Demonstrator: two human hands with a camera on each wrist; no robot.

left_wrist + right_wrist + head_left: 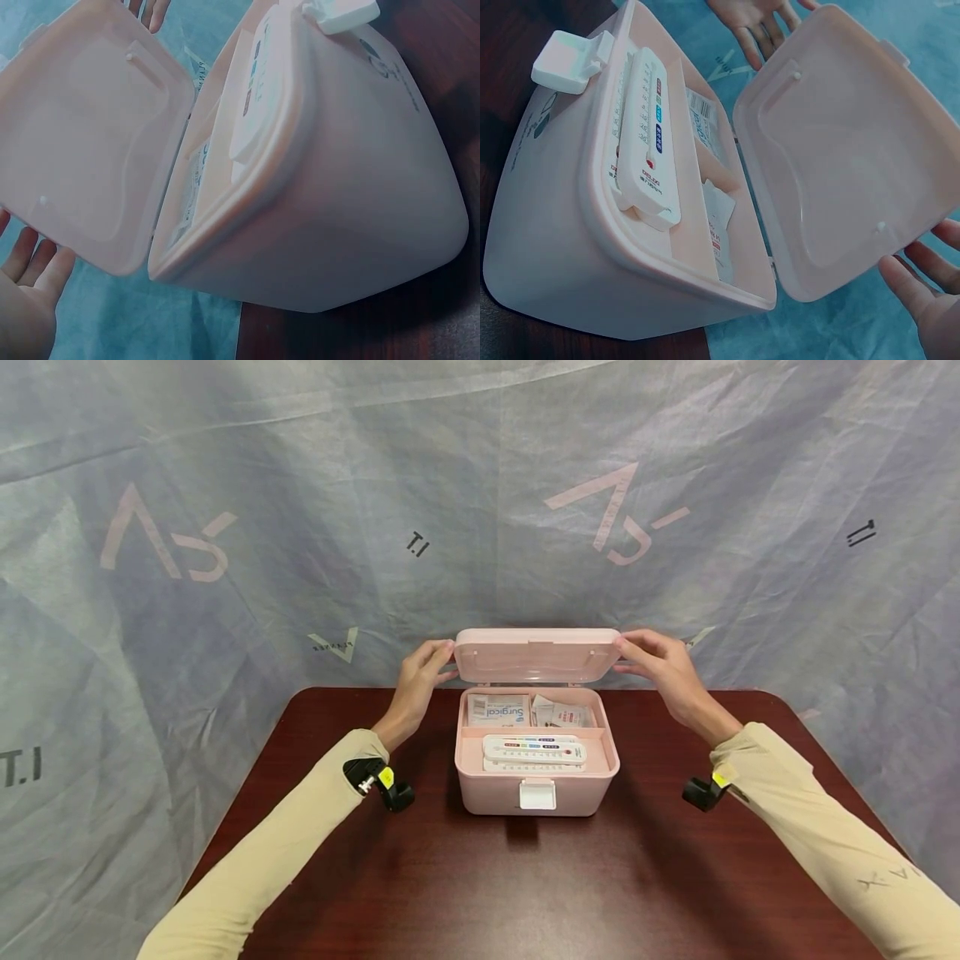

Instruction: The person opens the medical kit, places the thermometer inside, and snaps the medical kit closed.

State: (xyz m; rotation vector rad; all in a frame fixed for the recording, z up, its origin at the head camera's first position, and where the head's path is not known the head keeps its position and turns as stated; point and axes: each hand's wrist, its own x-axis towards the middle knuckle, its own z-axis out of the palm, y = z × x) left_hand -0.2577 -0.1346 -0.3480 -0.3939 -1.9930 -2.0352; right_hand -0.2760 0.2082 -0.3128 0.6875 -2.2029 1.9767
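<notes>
A pale pink box (491, 795) stands on the table with its hinged lid (536, 662) raised at the back. At the lid's left edge, my left hand (416, 681) holds it by the fingertips. My right hand (667, 672) grips the opposite edge, thumb at the front and fingers behind. White thermometers (528, 750) with coloured scales lie stacked in the front compartment. Behind the divider, a packet marked "Surgical" (497, 712) sits on the left and small white packets (718, 217) on the right. The white latch (537, 795) hangs at the box's front.
The dark red-brown table (480, 885) has rounded far corners. Close behind it hangs a grey printed cloth (480, 527). Black wrist mounts (401, 795) sit on both cream sleeves (277, 835).
</notes>
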